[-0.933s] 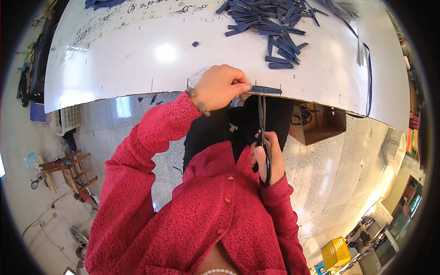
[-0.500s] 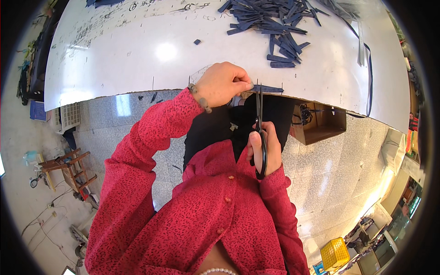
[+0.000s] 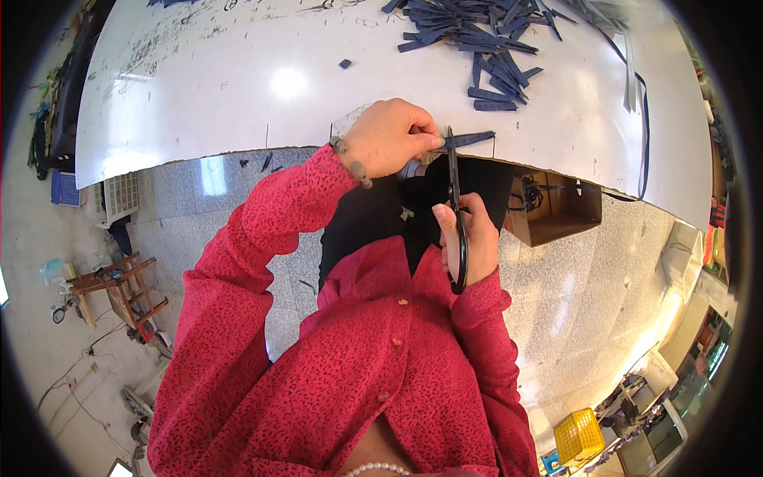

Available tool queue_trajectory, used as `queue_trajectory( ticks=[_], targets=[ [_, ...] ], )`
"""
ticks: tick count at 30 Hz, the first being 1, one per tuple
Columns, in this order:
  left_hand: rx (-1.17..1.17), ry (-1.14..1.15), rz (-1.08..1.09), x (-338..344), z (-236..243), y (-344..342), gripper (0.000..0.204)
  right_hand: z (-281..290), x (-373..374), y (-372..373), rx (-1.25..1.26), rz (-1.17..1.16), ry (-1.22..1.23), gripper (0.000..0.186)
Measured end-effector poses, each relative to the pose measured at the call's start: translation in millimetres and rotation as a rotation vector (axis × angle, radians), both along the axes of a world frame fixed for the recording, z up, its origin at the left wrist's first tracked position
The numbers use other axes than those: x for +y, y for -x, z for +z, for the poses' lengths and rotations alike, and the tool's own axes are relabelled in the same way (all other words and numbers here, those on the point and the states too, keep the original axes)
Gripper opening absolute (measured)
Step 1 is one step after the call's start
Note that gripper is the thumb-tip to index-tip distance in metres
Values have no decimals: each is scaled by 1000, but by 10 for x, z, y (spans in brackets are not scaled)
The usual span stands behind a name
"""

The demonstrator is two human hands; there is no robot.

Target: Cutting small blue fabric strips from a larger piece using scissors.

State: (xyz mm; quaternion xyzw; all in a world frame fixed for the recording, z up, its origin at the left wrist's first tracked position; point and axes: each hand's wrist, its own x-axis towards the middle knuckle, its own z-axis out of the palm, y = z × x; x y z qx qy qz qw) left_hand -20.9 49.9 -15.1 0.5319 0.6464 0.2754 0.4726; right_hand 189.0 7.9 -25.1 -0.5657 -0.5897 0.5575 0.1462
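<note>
At the near edge of the white table (image 3: 199, 103), my left hand (image 3: 385, 135) pinches one end of a dark navy fabric strip (image 3: 477, 137), which extends to the right. My right hand (image 3: 473, 238), below the edge, grips black-handled scissors (image 3: 454, 179); their blades point up and lie across the strip just right of my left fingertips. I cannot tell whether the blades have closed on it. A loose pile of similar navy strips (image 3: 469, 24) lies at the back of the table, and a small navy scrap (image 3: 345, 63) sits on its own left of the pile.
A cardboard box (image 3: 556, 230) with black cord is below the table's right side. A wooden stool (image 3: 135, 294) and white crate (image 3: 119, 203) stand on the left floor, a yellow basket (image 3: 579, 437) lower right. A long black strap (image 3: 644, 143) hangs over the table's right edge.
Both hands have moved up and slightly right. The scissor blades have risen from below the strip to across it, and the strip's right end has tilted upward.
</note>
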Motion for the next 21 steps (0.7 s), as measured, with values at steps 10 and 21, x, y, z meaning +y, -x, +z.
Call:
queue_trajectory(
  ticks=[10, 21],
  targets=[
    [-424, 74, 120, -334, 165, -105, 14, 141, 148, -89, 485, 8, 25, 57],
    [-433, 139, -4, -432, 158, -281, 13, 189, 216, 69, 516, -222, -59, 41]
  ],
)
